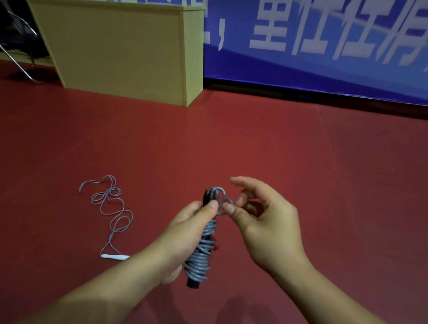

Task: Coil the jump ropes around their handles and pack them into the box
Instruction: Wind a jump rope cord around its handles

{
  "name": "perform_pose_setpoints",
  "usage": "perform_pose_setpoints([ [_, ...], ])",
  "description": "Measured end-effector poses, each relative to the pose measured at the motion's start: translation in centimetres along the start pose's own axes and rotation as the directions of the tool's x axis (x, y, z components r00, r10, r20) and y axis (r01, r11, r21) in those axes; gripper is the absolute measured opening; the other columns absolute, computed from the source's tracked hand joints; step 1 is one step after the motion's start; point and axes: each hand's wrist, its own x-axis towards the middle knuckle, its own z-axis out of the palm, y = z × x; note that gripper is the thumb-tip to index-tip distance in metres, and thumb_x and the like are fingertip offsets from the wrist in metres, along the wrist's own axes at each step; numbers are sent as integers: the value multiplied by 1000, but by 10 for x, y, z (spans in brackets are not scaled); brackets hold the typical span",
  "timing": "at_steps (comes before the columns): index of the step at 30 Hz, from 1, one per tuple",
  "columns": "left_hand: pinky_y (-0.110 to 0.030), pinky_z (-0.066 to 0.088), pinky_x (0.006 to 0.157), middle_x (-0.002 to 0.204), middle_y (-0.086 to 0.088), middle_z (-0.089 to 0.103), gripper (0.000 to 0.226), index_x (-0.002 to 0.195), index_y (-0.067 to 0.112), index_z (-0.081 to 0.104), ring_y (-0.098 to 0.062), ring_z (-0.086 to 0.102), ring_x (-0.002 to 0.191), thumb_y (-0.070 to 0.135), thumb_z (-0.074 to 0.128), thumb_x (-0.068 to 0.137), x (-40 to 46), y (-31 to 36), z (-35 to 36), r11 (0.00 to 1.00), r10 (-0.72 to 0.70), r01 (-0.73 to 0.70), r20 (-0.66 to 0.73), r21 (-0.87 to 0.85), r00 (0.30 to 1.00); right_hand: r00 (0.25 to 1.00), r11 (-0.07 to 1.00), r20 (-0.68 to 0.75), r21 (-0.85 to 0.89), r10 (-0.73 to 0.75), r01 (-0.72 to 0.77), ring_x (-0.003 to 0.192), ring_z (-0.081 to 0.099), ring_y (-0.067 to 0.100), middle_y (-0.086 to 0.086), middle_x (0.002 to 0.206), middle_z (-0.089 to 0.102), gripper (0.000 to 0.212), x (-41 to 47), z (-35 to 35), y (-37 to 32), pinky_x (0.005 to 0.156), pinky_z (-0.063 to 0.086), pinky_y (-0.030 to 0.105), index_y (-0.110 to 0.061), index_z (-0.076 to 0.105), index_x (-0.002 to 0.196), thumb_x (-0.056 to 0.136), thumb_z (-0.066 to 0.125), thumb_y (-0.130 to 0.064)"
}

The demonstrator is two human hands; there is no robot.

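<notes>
We hold a coiled jump rope [202, 254] in front of us, above the red floor [312, 158]. Our left hand [188, 227] grips the black handles [193, 283] with fingers curled round them and the thumb pressed against the upper end of the bundle. The grey cord is wound many times around the handles, from just above the bottom tip nearly to the top. Our right hand [262, 218] pinches the last loop of cord at the top of the bundle between thumb and middle finger, while its index finger sticks out straight above.

To our left, well apart from the bundle, a second jump rope [114, 209] lies loose on the floor in tangled curls, with a white handle [116, 257] at its near end, close to our left forearm.

Farther back on the left stands a light wooden cabinet [119, 48]. A blue banner [323, 41] with large white characters covers the wall behind. We cannot see a box.
</notes>
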Motion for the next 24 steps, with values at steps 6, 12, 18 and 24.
perform_pose_setpoints([
  [6, -27, 44, 52, 67, -3, 52, 19, 99, 16, 61, -19, 55, 55, 32, 51, 98, -4, -3, -3, 993, 67, -75, 87, 96, 994, 993, 995, 106, 84, 50, -59, 64, 55, 1, -17, 72, 58, 47, 7, -7, 5, 66, 47, 18, -38, 66, 102, 77, 77, 0],
  [12, -29, 44, 54, 66, -10, 53, 30, 92, 15, 57, -21, 55, 55, 44, 54, 83, -4, 0, -2, 983, 123, -139, 136, 118, 983, 916, 888, 262, 270, 305, -373, 70, 57, 10, -1, 85, 64, 18, 8, -8, 12, 62, 53, 25, -19, 70, 102, 86, 72, -14],
  [18, -29, 45, 55, 68, -11, 53, 34, 97, 12, 55, -21, 56, 59, 44, 54, 84, -3, -2, -3, 985, 107, -128, 169, 114, 980, 854, 789, 373, 365, 363, -495, 55, 50, 11, -1, 61, 57, 8, 9, -7, 16, 57, 49, 22, -7, 69, 85, 90, 65, -12],
  [24, -28, 43, 53, 66, -6, 55, 16, 85, 19, 59, -22, 56, 57, 34, 59, 81, 1, -4, -4, 992, 95, -108, 163, 68, 982, 911, 893, 309, 270, 273, -359, 56, 50, 10, 4, 63, 55, 16, 10, -4, 17, 57, 47, 22, -9, 65, 80, 92, 64, -18],
])
